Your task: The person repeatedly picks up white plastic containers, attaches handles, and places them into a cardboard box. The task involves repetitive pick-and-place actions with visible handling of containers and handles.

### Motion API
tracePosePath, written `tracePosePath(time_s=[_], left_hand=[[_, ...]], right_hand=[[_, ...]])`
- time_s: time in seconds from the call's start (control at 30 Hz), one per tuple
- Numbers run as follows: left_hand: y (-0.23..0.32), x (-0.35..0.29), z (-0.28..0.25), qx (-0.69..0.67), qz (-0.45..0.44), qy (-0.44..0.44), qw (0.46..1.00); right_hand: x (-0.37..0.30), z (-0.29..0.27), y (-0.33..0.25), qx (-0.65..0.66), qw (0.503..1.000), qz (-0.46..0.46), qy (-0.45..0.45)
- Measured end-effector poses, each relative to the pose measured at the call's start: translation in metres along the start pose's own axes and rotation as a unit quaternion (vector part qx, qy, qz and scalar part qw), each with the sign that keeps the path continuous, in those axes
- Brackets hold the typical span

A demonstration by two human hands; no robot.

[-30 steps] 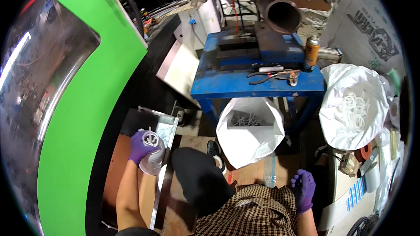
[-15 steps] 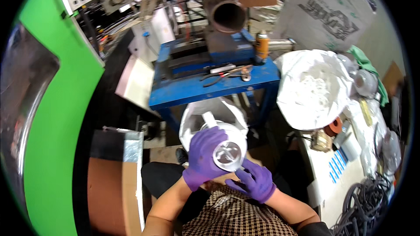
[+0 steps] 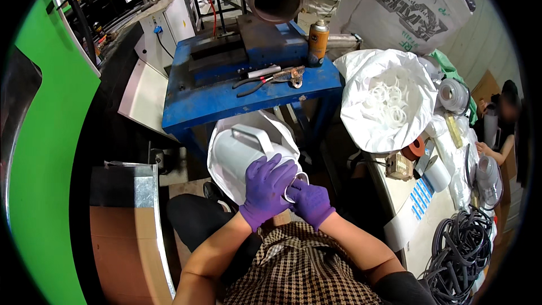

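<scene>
A white plastic jug lies tilted before me, its looped handle upward and its far end over an open white bag. My left hand, in a purple glove, is pressed over the jug's near end with fingers spread, gripping it. At that end shows a thin white round rim; whether it is the jug's own edge or a loose ring, I cannot tell. My right hand, also gloved purple, has its fingers curled closed at this rim. What lies inside those fingers is hidden.
Pliers and an orange spray can sit on a blue metal bench ahead. At right, a white bag holds several white rings. Black cable is coiled nearby. Cardboard stands left. Another person is at far right.
The jug has swung from its round opening facing up to lying on a slant, its handle now fully visible. My right hand has moved up and left against the rim. The view has shifted.
</scene>
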State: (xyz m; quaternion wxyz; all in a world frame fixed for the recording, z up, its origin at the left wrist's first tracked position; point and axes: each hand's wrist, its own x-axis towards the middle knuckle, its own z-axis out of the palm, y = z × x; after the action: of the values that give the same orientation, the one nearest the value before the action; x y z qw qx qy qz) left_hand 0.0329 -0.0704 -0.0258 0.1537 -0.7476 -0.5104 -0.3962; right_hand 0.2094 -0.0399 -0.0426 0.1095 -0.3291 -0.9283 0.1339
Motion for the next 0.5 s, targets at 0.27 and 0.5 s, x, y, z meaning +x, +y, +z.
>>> tracePosePath(time_s=[0.27,0.5], left_hand=[[-0.007,0.007,0.003,0.008,-0.014,-0.004,1.0],[-0.008,-0.007,0.028,-0.032,-0.004,-0.02,0.999]], right_hand=[[-0.001,-0.015,-0.025,-0.035,0.993,0.091,0.068],[0.006,-0.003,0.007,0.574,0.8,0.142,-0.104]])
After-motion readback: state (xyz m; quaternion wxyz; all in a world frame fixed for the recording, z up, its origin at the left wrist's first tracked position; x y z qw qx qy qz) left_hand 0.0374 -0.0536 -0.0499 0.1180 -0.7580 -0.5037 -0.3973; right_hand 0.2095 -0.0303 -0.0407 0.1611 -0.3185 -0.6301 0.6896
